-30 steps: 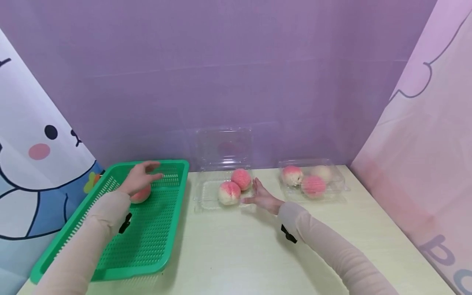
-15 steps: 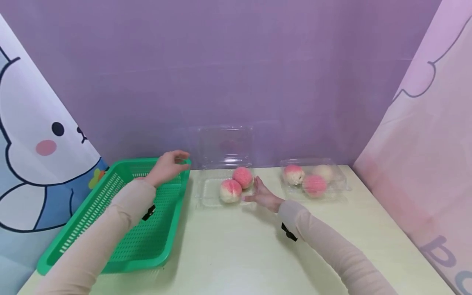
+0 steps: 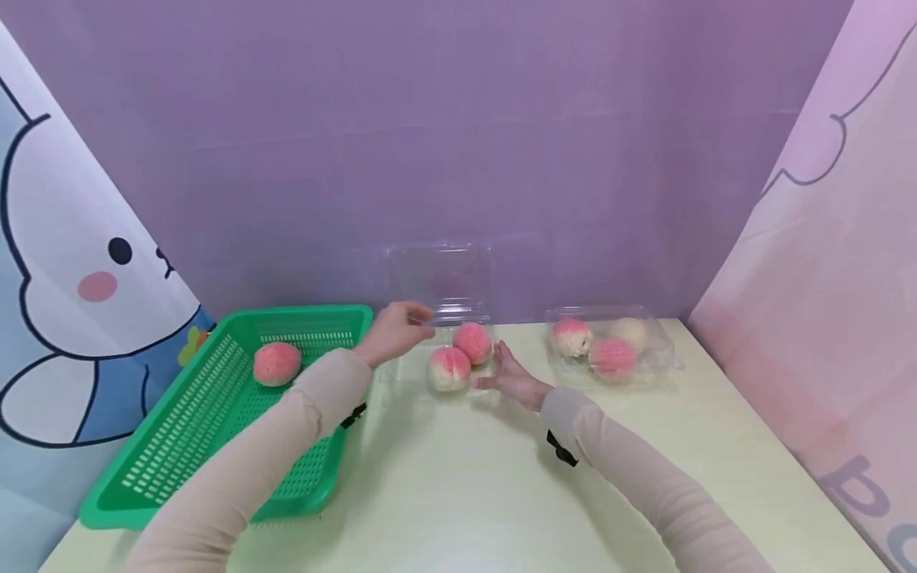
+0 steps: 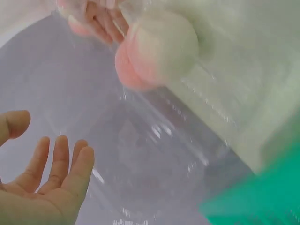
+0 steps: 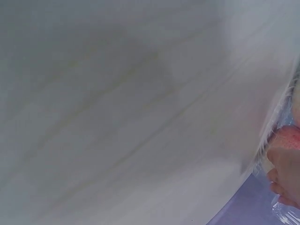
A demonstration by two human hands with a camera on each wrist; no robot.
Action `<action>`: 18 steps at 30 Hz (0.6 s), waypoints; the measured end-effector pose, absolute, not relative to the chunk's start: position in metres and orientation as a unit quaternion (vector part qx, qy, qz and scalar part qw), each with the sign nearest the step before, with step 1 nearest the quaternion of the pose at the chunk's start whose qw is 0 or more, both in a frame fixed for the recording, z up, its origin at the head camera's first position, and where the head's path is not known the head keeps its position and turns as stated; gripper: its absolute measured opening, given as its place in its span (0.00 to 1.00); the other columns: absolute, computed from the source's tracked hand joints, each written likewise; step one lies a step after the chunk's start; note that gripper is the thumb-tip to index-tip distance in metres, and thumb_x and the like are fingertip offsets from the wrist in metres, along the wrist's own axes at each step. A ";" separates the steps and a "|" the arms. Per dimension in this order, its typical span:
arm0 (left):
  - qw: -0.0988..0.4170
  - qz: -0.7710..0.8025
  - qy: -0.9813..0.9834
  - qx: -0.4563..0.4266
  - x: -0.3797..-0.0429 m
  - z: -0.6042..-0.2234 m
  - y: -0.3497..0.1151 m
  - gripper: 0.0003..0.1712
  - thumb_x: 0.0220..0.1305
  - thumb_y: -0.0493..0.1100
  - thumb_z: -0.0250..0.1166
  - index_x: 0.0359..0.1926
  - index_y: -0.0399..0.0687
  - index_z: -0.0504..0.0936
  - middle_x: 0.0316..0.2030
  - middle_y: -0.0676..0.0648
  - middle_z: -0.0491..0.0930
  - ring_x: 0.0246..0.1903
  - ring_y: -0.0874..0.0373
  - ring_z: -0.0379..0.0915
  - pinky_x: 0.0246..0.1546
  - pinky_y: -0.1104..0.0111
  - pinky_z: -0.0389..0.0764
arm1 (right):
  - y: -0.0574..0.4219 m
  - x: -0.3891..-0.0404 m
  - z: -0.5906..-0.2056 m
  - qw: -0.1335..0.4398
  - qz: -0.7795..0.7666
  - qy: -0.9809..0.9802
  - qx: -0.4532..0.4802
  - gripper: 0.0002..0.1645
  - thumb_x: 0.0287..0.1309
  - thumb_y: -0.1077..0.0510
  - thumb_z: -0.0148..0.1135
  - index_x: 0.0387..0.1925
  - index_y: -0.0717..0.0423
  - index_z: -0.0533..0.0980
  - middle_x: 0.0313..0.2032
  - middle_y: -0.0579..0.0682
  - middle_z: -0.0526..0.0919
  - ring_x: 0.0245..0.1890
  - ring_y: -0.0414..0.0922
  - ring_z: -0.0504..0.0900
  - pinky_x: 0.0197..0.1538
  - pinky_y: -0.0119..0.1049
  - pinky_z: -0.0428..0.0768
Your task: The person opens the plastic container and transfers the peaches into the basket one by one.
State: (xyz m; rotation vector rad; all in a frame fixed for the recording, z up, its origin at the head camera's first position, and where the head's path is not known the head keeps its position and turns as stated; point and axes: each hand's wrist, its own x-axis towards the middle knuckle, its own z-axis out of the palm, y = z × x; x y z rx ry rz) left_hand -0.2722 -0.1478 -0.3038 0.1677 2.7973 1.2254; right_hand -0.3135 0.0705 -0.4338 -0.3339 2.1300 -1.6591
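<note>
My left hand (image 3: 396, 332) is over the left side of an open clear plastic clamshell box, its fingers relaxed with nothing between them. In the left wrist view that hand (image 4: 51, 187) is spread apart from the peaches. Two pink-and-cream peaches sit in the box: one peach (image 3: 449, 371) in front, another peach (image 3: 472, 343) behind it to the right. The box's lid (image 3: 438, 278) stands up at the back. My right hand (image 3: 517, 383) is at the box's right side, thumb and fingers extended beside the peaches; whether it touches them I cannot tell.
A green basket (image 3: 204, 521) stands on the left with one pink peach (image 3: 277, 364) inside. Farther right, a closed clear box (image 3: 662, 350) contains several peaches. A purple cloth (image 3: 458, 159) hangs behind the pale table (image 3: 458, 493).
My left hand has moved right from above the green basket to the open box, uncovering the peach in the basket. The right hand has stayed beside the box.
</note>
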 end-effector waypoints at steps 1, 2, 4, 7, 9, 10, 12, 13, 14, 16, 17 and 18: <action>0.042 0.401 0.914 0.049 -0.275 -0.306 -0.142 0.21 0.60 0.45 0.60 0.55 0.46 0.74 0.53 0.45 0.74 0.53 0.50 0.71 0.51 0.58 0.76 | 0.070 -0.314 -0.433 0.210 -0.597 0.765 -0.121 0.64 0.52 0.60 0.63 0.68 0.55 0.22 0.71 0.53 0.27 0.71 0.50 0.31 0.70 0.47 0.39; 0.043 0.404 0.913 0.043 -0.278 -0.309 -0.136 0.21 0.59 0.45 0.60 0.54 0.47 0.74 0.53 0.45 0.74 0.52 0.50 0.71 0.51 0.58 0.76 | 0.070 -0.314 -0.433 0.209 -0.599 0.763 -0.122 0.64 0.52 0.60 0.63 0.68 0.55 0.22 0.71 0.53 0.27 0.71 0.51 0.31 0.70 0.47 0.39; 0.042 0.405 0.912 0.037 -0.286 -0.316 -0.126 0.21 0.59 0.45 0.61 0.53 0.47 0.75 0.52 0.45 0.75 0.52 0.51 0.71 0.51 0.59 0.75 | 0.070 -0.315 -0.433 0.210 -0.600 0.762 -0.123 0.64 0.52 0.61 0.63 0.68 0.55 0.22 0.71 0.54 0.27 0.71 0.51 0.30 0.70 0.48 0.38; 0.037 0.401 0.915 0.037 -0.298 -0.325 -0.114 0.21 0.58 0.44 0.61 0.53 0.44 0.75 0.52 0.44 0.76 0.53 0.50 0.71 0.53 0.59 0.74 | 0.071 -0.315 -0.434 0.213 -0.599 0.762 -0.123 0.64 0.52 0.61 0.63 0.68 0.55 0.22 0.71 0.54 0.27 0.71 0.51 0.30 0.70 0.48 0.37; 0.039 0.389 0.920 0.040 -0.304 -0.330 -0.111 0.22 0.58 0.43 0.60 0.54 0.42 0.74 0.52 0.43 0.75 0.54 0.50 0.70 0.54 0.59 0.73 | 0.071 -0.316 -0.434 0.216 -0.598 0.762 -0.121 0.65 0.52 0.60 0.63 0.68 0.54 0.22 0.71 0.53 0.27 0.71 0.50 0.30 0.70 0.48 0.37; 0.041 0.382 0.922 0.039 -0.307 -0.333 -0.110 0.22 0.59 0.43 0.60 0.54 0.41 0.74 0.53 0.43 0.75 0.54 0.49 0.70 0.54 0.59 0.73 | 0.071 -0.316 -0.434 0.217 -0.598 0.762 -0.121 0.65 0.52 0.60 0.63 0.68 0.54 0.22 0.71 0.52 0.27 0.71 0.50 0.30 0.70 0.48 0.37; 0.045 0.373 0.926 0.032 -0.311 -0.339 -0.110 0.23 0.59 0.43 0.59 0.55 0.39 0.74 0.53 0.41 0.75 0.54 0.48 0.70 0.54 0.59 0.73 | 0.071 -0.316 -0.433 0.217 -0.598 0.762 -0.122 0.65 0.51 0.60 0.64 0.68 0.54 0.22 0.71 0.52 0.26 0.71 0.50 0.30 0.70 0.48 0.37; 0.047 0.368 0.928 0.026 -0.313 -0.343 -0.110 0.23 0.59 0.43 0.59 0.55 0.39 0.73 0.53 0.41 0.74 0.54 0.47 0.70 0.54 0.59 0.73 | 0.071 -0.316 -0.433 0.217 -0.599 0.761 -0.121 0.66 0.51 0.59 0.64 0.68 0.53 0.22 0.71 0.51 0.27 0.71 0.49 0.31 0.70 0.47 0.37; 0.048 0.366 0.929 0.019 -0.315 -0.348 -0.111 0.23 0.59 0.43 0.59 0.55 0.39 0.73 0.53 0.40 0.74 0.54 0.47 0.70 0.54 0.58 0.73 | 0.071 -0.317 -0.433 0.216 -0.598 0.762 -0.121 0.66 0.51 0.59 0.64 0.68 0.53 0.22 0.71 0.51 0.27 0.71 0.49 0.31 0.70 0.47 0.37; 0.048 0.360 0.932 0.000 -0.318 -0.357 -0.112 0.26 0.57 0.45 0.61 0.56 0.39 0.72 0.54 0.40 0.74 0.54 0.46 0.69 0.55 0.57 0.72 | 0.071 -0.317 -0.433 0.214 -0.598 0.763 -0.123 0.66 0.50 0.59 0.65 0.68 0.54 0.22 0.71 0.52 0.28 0.71 0.49 0.31 0.70 0.48 0.38; 0.048 0.357 0.933 -0.007 -0.318 -0.363 -0.113 0.28 0.57 0.47 0.61 0.56 0.39 0.71 0.54 0.40 0.73 0.54 0.46 0.69 0.56 0.56 0.70 | 0.071 -0.317 -0.433 0.214 -0.596 0.764 -0.123 0.66 0.50 0.59 0.65 0.68 0.54 0.23 0.71 0.52 0.28 0.71 0.50 0.31 0.70 0.48 0.38; 0.052 0.361 0.931 -0.016 -0.319 -0.369 -0.114 0.30 0.55 0.48 0.63 0.57 0.39 0.70 0.55 0.40 0.73 0.55 0.46 0.68 0.57 0.55 0.69 | 0.071 -0.316 -0.434 0.213 -0.595 0.765 -0.124 0.66 0.50 0.60 0.65 0.68 0.55 0.23 0.71 0.53 0.28 0.71 0.50 0.32 0.70 0.49 0.38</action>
